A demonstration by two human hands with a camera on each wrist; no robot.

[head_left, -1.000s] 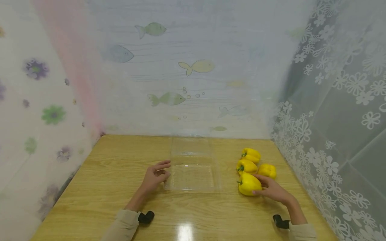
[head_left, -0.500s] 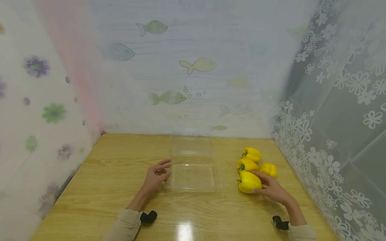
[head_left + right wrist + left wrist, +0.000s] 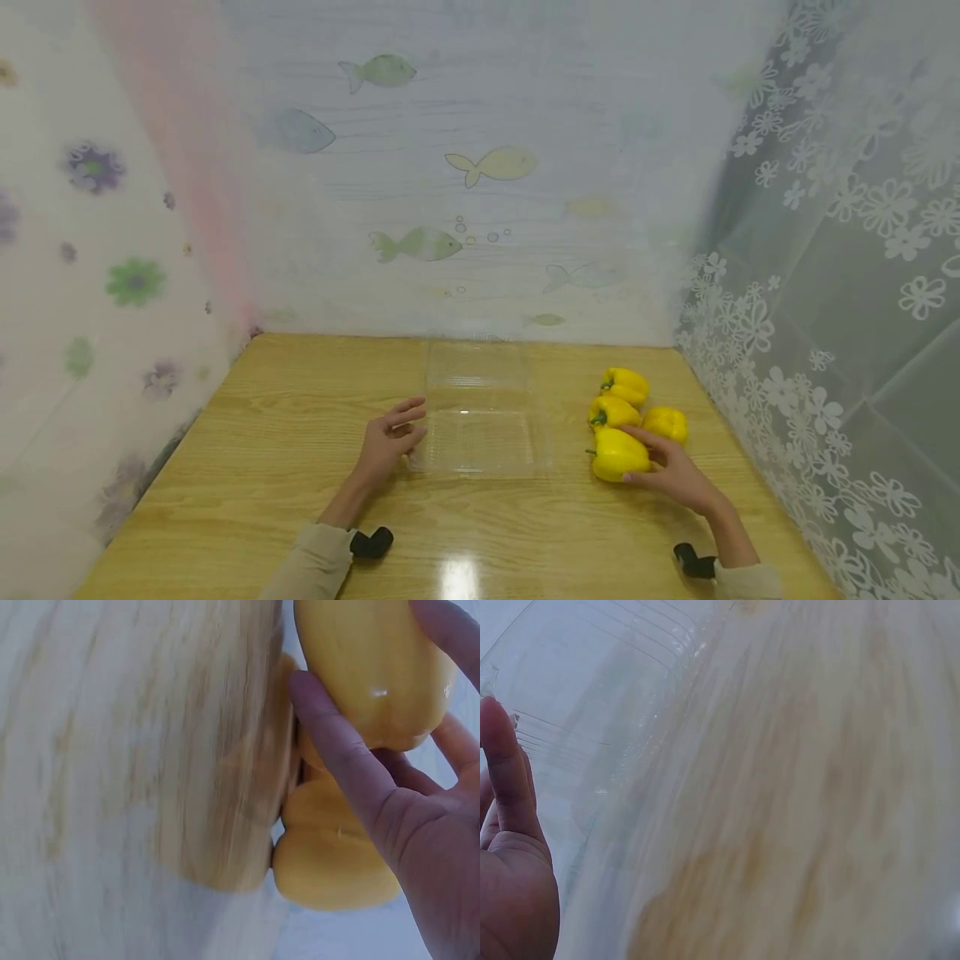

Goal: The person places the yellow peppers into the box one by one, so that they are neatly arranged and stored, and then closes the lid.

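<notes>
In the head view, my right hand (image 3: 673, 477) grips the nearest yellow bell pepper (image 3: 619, 456) from its right side, its green stem pointing left. The right wrist view shows the thumb and fingers spread round that pepper (image 3: 375, 667), with another pepper (image 3: 330, 855) below it. On the left, my left hand (image 3: 386, 442) rests at the left edge of an open clear plastic clamshell container (image 3: 480, 475). Its fingers are fairly straight and touch or nearly touch the rim. Part of this hand (image 3: 514, 877) and the container's clear wall (image 3: 622, 697) appear in the left wrist view.
Three more yellow bell peppers (image 3: 625, 387) lie close together behind and beside the gripped one. The container's lid (image 3: 480, 362) leans back toward the fish-printed curtain (image 3: 480, 200). Flowered curtains (image 3: 750, 333) border the wooden table (image 3: 300, 392) at both sides.
The gripped pepper and my right hand have shifted very slightly left. My left hand and the container stay in place.
</notes>
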